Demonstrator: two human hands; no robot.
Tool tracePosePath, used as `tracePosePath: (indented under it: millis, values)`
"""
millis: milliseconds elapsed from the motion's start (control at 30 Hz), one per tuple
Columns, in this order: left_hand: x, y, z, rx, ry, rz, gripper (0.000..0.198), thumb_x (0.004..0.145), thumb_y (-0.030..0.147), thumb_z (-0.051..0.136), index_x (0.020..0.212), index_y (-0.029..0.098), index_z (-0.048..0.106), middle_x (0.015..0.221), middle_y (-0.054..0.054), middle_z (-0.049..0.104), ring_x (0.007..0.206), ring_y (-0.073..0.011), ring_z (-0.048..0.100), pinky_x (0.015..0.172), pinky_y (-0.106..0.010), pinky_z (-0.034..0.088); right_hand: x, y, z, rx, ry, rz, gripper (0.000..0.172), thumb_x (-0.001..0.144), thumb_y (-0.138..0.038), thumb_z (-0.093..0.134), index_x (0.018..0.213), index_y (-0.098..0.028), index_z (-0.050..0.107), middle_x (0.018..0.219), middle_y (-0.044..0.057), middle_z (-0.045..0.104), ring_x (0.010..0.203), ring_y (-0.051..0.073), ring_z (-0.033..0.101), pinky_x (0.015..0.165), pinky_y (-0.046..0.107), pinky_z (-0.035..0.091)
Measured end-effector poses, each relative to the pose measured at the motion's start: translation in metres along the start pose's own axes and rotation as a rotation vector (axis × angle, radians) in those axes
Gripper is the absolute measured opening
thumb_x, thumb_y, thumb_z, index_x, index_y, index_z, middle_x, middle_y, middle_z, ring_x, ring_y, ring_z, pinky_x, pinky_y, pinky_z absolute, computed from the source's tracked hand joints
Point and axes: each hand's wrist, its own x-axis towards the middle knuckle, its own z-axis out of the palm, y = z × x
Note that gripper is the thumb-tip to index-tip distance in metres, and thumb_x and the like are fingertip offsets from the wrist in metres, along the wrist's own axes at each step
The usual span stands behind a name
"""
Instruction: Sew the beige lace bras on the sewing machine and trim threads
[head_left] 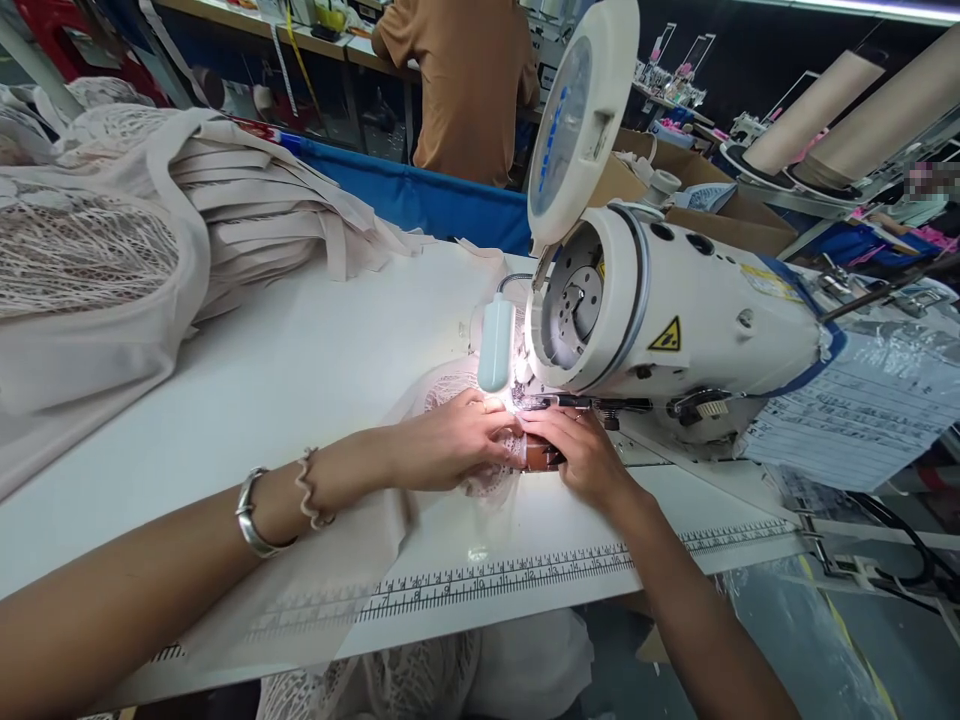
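Note:
A pale pink lace garment piece (487, 487) lies under the needle area of a white sewing machine (697, 300). My left hand (457, 440) is closed on the lace, left of the needle, its fingertips bent down onto the cloth. From the right, my right hand (581, 450) reaches in with its fingers pressed together at the lace edge, close by the presser foot; its thumb is mostly hidden. A brown plate (536, 455) with a small dark part shows between the hands. A lit lamp (496, 345) shines on the stitching spot, which glare partly hides.
Stacked beige garments with lace (247, 200) cover the table's left side. A printed ruler (480, 580) runs along the white table's front edge. More cloth (420, 680) hangs below. Written paper (862, 400) is at right. A person in brown (469, 90) is beyond a blue cloth barrier (420, 195).

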Motion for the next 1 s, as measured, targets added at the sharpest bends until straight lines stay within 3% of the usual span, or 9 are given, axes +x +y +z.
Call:
tracePosePath:
  millis: [100, 200, 333, 433, 700, 800, 900, 1000]
  values:
    - [0.001, 0.005, 0.006, 0.150, 0.040, -0.081, 0.034, 0.096, 0.017, 0.060, 0.130, 0.019, 0.062, 0.116, -0.010, 0.068, 0.090, -0.0223, 0.059, 0.074, -0.037, 0.042, 0.001, 0.000, 0.000, 0.008, 0.003, 0.015, 0.052, 0.085, 0.006, 0.037, 0.122, -0.016, 0.068, 0.121, 0.010, 0.074, 0.112, 0.022, 0.068, 0.095, 0.038, 0.057]
    - [0.003, 0.011, 0.009, 0.240, 0.061, -0.097, 0.020, 0.099, 0.013, 0.052, 0.113, 0.010, 0.067, 0.100, -0.010, 0.070, 0.081, -0.0207, 0.056, 0.070, -0.035, 0.044, 0.002, -0.002, -0.001, -0.002, 0.031, -0.019, 0.051, 0.085, 0.007, 0.037, 0.117, -0.017, 0.069, 0.119, 0.009, 0.074, 0.110, 0.021, 0.068, 0.093, 0.037, 0.057]
    - [0.002, 0.013, 0.007, 0.234, 0.097, -0.041, 0.020, 0.101, 0.018, 0.051, 0.091, 0.014, 0.067, 0.096, -0.010, 0.071, 0.084, -0.0214, 0.058, 0.072, -0.036, 0.047, 0.004, -0.006, -0.003, 0.003, 0.091, -0.092, 0.035, 0.089, 0.004, 0.045, 0.099, -0.018, 0.071, 0.106, 0.007, 0.077, 0.100, 0.021, 0.068, 0.086, 0.036, 0.057]
    - [0.002, 0.012, 0.007, 0.191, 0.114, -0.050, 0.016, 0.101, 0.017, 0.052, 0.093, 0.014, 0.065, 0.096, -0.010, 0.070, 0.088, -0.0217, 0.060, 0.076, -0.037, 0.049, 0.004, -0.007, -0.005, -0.006, 0.091, -0.099, 0.032, 0.089, 0.003, 0.049, 0.096, -0.019, 0.070, 0.103, 0.005, 0.078, 0.096, 0.021, 0.069, 0.083, 0.035, 0.056]
    - [0.002, 0.010, 0.007, 0.249, 0.040, -0.167, 0.032, 0.099, 0.002, 0.035, 0.104, 0.011, 0.065, 0.096, -0.012, 0.067, 0.079, -0.0207, 0.055, 0.069, -0.036, 0.045, 0.004, -0.006, -0.004, -0.087, 0.034, -0.067, 0.048, 0.089, 0.004, 0.039, 0.120, -0.018, 0.069, 0.117, 0.007, 0.076, 0.104, 0.023, 0.068, 0.091, 0.041, 0.057]
    - [0.002, 0.010, 0.009, 0.293, 0.006, -0.207, 0.031, 0.101, 0.005, 0.034, 0.103, 0.010, 0.065, 0.096, -0.013, 0.065, 0.076, -0.0205, 0.052, 0.064, -0.036, 0.041, 0.004, -0.008, -0.004, -0.103, 0.021, -0.051, 0.045, 0.089, 0.004, 0.041, 0.115, -0.018, 0.070, 0.118, 0.007, 0.076, 0.104, 0.023, 0.068, 0.092, 0.041, 0.057]
    - [0.003, 0.010, 0.010, 0.326, 0.044, -0.229, 0.030, 0.105, 0.015, 0.036, 0.106, 0.009, 0.065, 0.094, -0.013, 0.064, 0.075, -0.0206, 0.051, 0.061, -0.034, 0.037, 0.005, -0.009, -0.004, -0.112, 0.028, -0.064, 0.038, 0.090, 0.002, 0.043, 0.104, -0.020, 0.071, 0.114, 0.005, 0.077, 0.100, 0.021, 0.068, 0.090, 0.038, 0.057]
    - [0.002, 0.009, 0.008, 0.343, 0.070, -0.199, 0.030, 0.104, 0.012, 0.037, 0.095, 0.011, 0.065, 0.090, -0.011, 0.062, 0.073, -0.0199, 0.048, 0.059, -0.034, 0.032, 0.006, -0.009, -0.004, -0.124, 0.046, -0.084, 0.039, 0.090, 0.004, 0.043, 0.102, -0.018, 0.071, 0.110, 0.006, 0.078, 0.098, 0.021, 0.068, 0.090, 0.038, 0.056]
